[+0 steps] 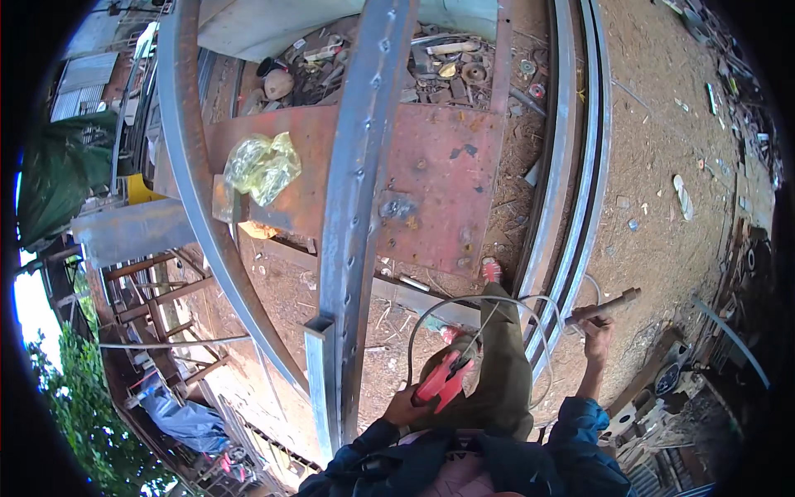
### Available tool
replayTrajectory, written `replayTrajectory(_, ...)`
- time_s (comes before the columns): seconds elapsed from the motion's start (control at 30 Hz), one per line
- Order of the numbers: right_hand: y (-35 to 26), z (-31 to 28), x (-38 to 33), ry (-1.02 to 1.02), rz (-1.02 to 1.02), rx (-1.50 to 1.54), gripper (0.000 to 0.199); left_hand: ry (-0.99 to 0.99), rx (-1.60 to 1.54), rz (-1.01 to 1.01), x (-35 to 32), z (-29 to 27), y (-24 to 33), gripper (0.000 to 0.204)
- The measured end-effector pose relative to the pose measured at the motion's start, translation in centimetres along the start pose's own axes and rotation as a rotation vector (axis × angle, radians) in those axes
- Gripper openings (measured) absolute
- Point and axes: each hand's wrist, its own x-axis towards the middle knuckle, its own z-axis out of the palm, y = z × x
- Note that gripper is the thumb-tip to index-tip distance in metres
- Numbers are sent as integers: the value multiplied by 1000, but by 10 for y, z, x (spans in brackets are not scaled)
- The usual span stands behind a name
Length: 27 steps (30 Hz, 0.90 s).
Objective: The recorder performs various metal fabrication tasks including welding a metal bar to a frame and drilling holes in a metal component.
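Note:
My left hand (403, 407) is closed around a red thing with a black end (439, 383), low in front of my body; its kind is not clear. A thin straight rod (486, 325) slants up from beside its black end. My right hand (597, 335), out to the right, grips a brown, rust-coloured rod-like tool (609, 306) with a thicker far end. A grey cable (439, 303) loops from near my left hand across my legs; where its ends lead is hard to make out. A long steel beam (358, 166) with a row of weld marks runs away from me, left of my hands.
A curved steel bar (195, 182) stands to the left, and long steel channels (551, 166) lie to the right. A rusty red plate (439, 182) spans between, with a crumpled yellowish plastic bag (263, 168) beside the beam. Scrap metal (451, 70) lies beyond.

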Motion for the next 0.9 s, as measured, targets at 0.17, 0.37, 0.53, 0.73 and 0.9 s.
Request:
replayTrajectory(0.17,-131,32,-28,-134,-462,-230,17,-51,-373,127,-91,-19,-12,49)
replayTrajectory(0.37,-226,174,-71,-449,-342,138,12,127,-784,361,-196,-14,-27,46)
replayTrajectory(0.53,-243,306,-105,-632,-215,-310,28,358,-1058,415,-224,31,-63,42)
replayTrajectory(0.73,-216,402,-90,-760,-441,-594,24,733,-1129,367,-234,63,-30,44)
replayTrajectory(0.9,-219,461,-117,-941,-476,-460,31,913,-1241,307,-218,91,20,41)
